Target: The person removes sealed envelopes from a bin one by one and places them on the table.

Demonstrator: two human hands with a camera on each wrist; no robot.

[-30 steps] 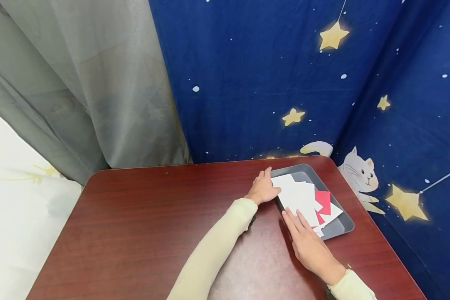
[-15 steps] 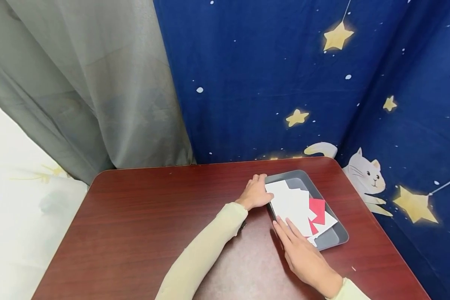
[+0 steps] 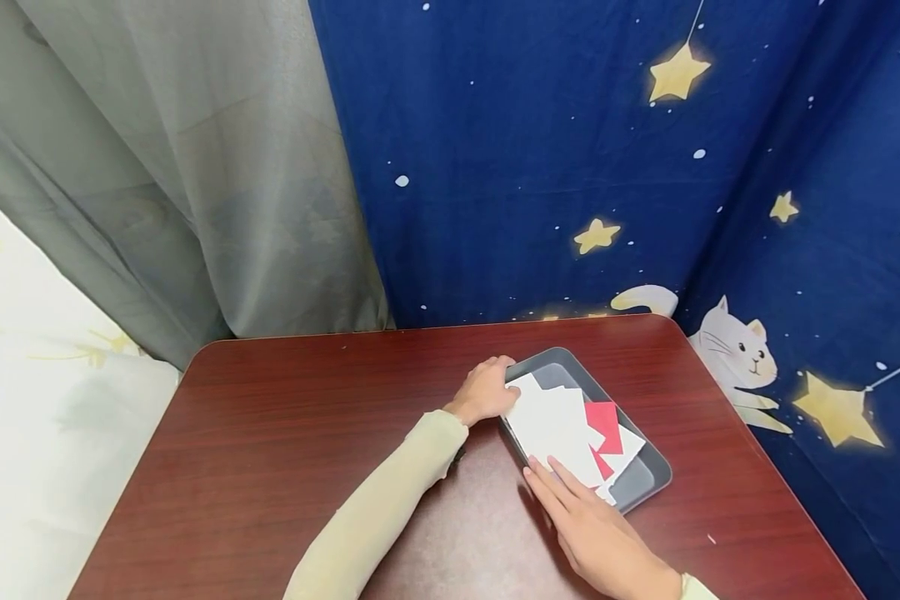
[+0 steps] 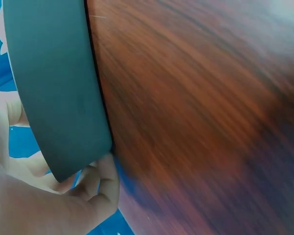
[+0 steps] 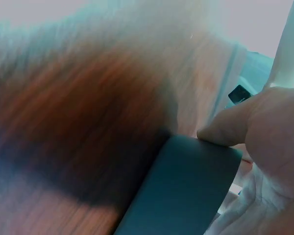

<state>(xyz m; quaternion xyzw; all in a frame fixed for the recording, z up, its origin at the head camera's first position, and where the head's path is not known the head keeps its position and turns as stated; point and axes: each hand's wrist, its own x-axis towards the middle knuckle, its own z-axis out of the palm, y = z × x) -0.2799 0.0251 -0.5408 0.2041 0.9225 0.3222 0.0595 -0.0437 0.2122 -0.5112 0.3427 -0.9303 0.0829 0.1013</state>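
A grey rectangular tray (image 3: 641, 482) sits on the table's right side, turned at an angle. White paper pieces (image 3: 558, 429) overlap inside it, with red paper pieces (image 3: 603, 422) partly covered among them. The left hand (image 3: 486, 390) grips the tray's far left corner. The left wrist view shows its fingers curled about the end of the tray's outer wall (image 4: 59, 88). On the near left edge, the right hand (image 3: 592, 533) holds the rim. In the right wrist view its thumb (image 5: 225, 127) presses the outer side and the other fingers are partly hidden behind the wall.
The dark red wooden table (image 3: 285, 433) has rounded far corners. Behind it hang a grey curtain (image 3: 270, 208) and a blue curtain with stars (image 3: 495, 167). A small pale scrap (image 3: 711, 539) lies on the table right of the tray.
Both hands have moved left and toward the person, and the tray has come along with the papers inside. The head view has shifted slightly.
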